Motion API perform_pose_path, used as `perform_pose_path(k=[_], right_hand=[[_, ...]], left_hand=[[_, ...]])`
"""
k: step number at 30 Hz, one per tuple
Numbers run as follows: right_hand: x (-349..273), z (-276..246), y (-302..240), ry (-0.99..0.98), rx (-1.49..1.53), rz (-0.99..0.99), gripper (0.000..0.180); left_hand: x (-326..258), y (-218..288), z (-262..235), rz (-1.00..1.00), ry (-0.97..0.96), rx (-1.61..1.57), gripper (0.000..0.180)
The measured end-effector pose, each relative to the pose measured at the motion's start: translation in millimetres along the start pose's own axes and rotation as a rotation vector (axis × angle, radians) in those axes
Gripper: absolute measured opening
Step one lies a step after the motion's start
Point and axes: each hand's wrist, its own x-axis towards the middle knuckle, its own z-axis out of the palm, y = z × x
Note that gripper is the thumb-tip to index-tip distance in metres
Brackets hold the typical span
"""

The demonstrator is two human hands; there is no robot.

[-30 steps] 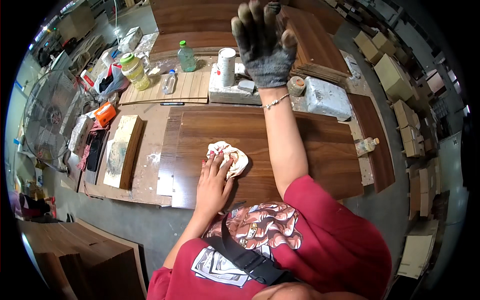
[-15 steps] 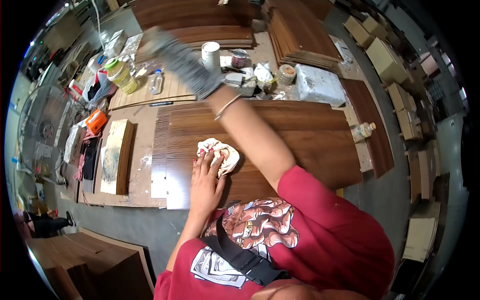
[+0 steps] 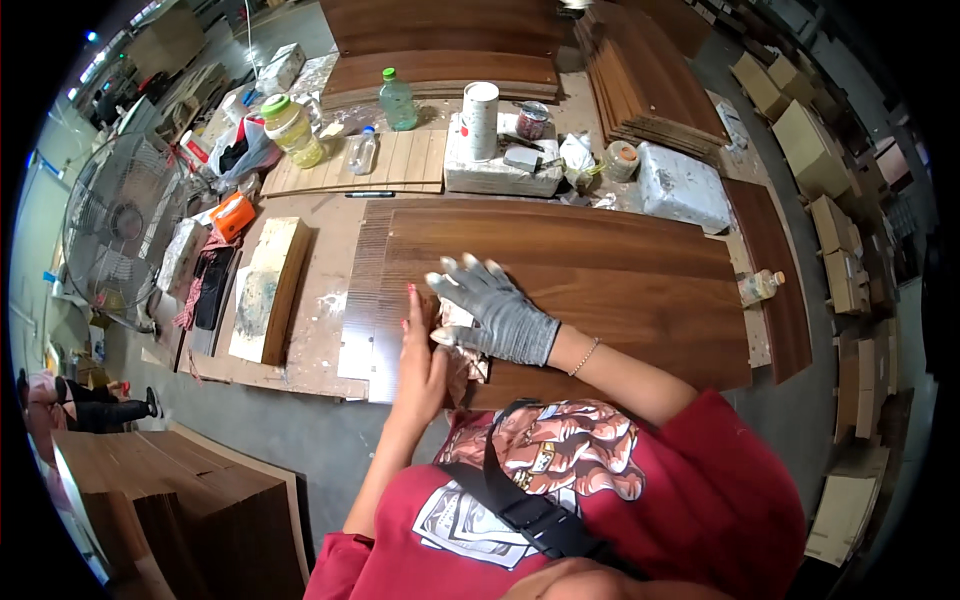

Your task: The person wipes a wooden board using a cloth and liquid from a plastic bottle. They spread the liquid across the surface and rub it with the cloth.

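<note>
The right hand (image 3: 492,318), in a grey glove with pale fingertips, is spreading its fingers wide and open over the near left part of a dark wood-grain panel (image 3: 610,300), its palm covering part of a crumpled pale cloth (image 3: 468,372); the bare left hand (image 3: 418,362) is lying just to the left with its fingers straight and close together, and I cannot tell whether it is gripping any of the cloth; the cloth is resting on the panel between and under the two hands, its near part showing below the glove; the panel is lying flat on the tan surface (image 3: 330,238); to the left, a thick wooden block (image 3: 275,285) is lying apart from the panel, with a black pen (image 3: 369,194) lying near the panel's far left corner; farther off, a green-capped bottle (image 3: 398,105) is standing left of a tall white container (image 3: 480,120), which is resting on a white block (image 3: 500,180); a stack of dark boards (image 3: 655,85) is filling the far right, and a small bottle (image 3: 762,287) is lying just beyond the panel's right edge.
</note>
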Motion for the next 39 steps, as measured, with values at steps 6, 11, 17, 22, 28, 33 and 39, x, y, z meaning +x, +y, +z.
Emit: perform_pose_path(k=[6,11,17,22,28,33,39], right_hand=[[-18,28,-4,0.049,-0.221,-0.04,0.076],[-6,23,14,0.056,-0.125,-0.079,0.072],[-1,38,16,0.084,-0.174,-0.021,0.073],[-1,40,15,0.115,-0.167,0.034,0.077],[0,44,14,0.156,-0.146,0.036,0.076],[0,43,2,0.184,-0.232,0.091,0.074],[-12,30,-13,-0.007,-0.136,-0.095,0.074]], left_hand=[[-18,-29,-26,-0.066,-0.03,-0.253,0.08],[-14,-32,-25,-0.053,-0.081,-0.089,0.077],[-5,-21,-7,0.079,-0.157,-0.031,0.082],[-2,-20,5,0.109,-0.199,0.016,0.077],[-4,-19,8,0.076,-0.169,0.018,0.064],[-6,-10,5,0.081,-0.074,-0.044,0.058],[-12,-32,5,0.013,0.02,-0.278,0.058]])
